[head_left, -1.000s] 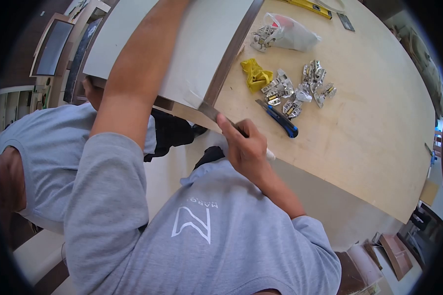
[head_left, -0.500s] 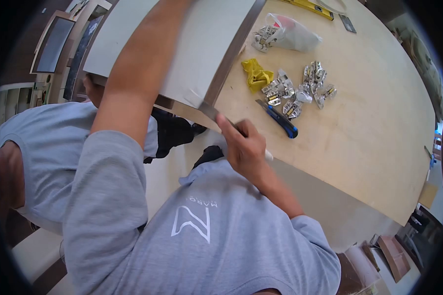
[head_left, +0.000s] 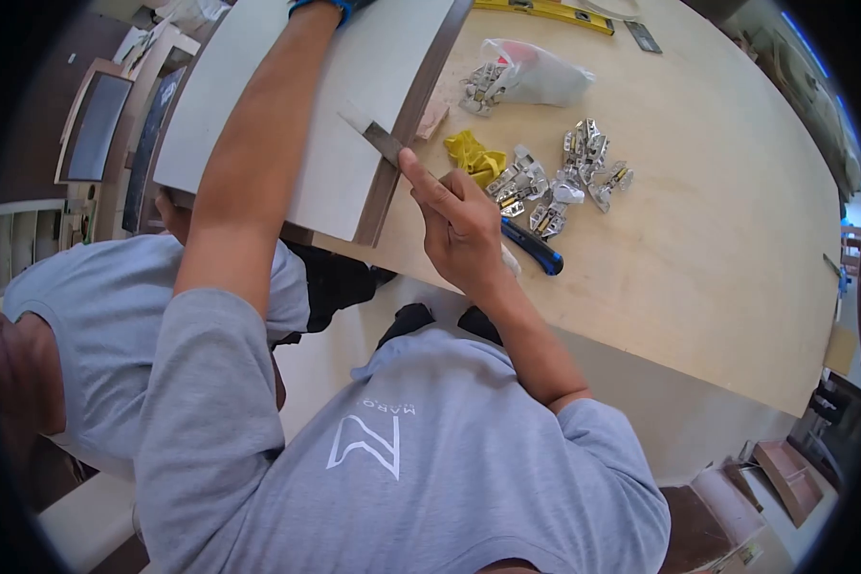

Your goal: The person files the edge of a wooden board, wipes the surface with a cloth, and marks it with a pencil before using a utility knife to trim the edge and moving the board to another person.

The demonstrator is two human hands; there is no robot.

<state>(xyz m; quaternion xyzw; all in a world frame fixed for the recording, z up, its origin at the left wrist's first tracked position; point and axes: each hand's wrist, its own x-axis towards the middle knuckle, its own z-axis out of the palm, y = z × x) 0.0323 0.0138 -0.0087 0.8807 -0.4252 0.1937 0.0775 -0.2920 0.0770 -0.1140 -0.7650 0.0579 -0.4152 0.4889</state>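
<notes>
My right hand (head_left: 457,222) is closed round a flat file (head_left: 385,143), its index finger stretched along the metal. The file's pale handle end shows below the palm. Its tip lies over the white panel (head_left: 354,182), beside the panel's brown wood-grain edge. My left forearm (head_left: 258,143) reaches across the panel to the top of the view, with a blue band at the wrist; the left hand itself is outside the picture. Just right of my right hand lie a blue and black utility knife (head_left: 534,247), a crumpled yellow cloth (head_left: 473,158) and several metal hinges (head_left: 584,153).
A plastic bag (head_left: 545,77) with more hinges lies farther back on the wooden worktable (head_left: 698,258). A yellow spirit level (head_left: 545,13) and a small dark metal plate (head_left: 643,36) are at the far edge. Another person (head_left: 115,335) in grey stands close at left, a hand by the panel.
My right hand and the file have moved up and slightly left along the panel's edge. The view has shifted, and the blue wristband has come into sight.
</notes>
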